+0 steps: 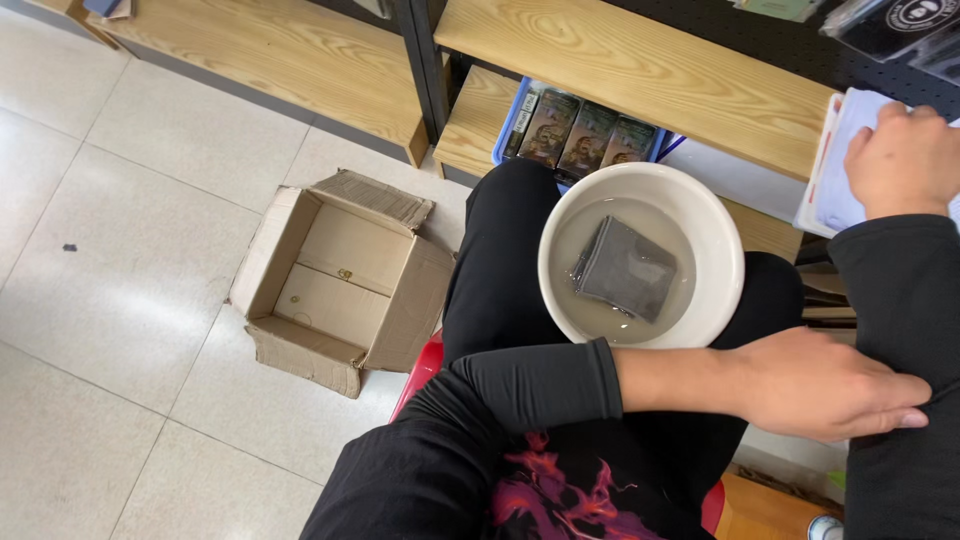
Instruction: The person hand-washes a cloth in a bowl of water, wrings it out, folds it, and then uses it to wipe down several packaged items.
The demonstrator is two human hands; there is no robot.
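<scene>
Pale floor tiles [150, 280] under wooden shelves [640, 60]; left hand [830, 385] fingers flat, right hand [900, 160] gripping papers [840, 190]

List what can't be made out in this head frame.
- Right hand: fingers curled over white papers; grip unclear, papers cut by right edge.
- Grey cloth in white bowl: cloudy water blurs its underside.
- Cardboard box: small object inside too small to identify.
- Left hand: palm hidden against sleeve.
</scene>
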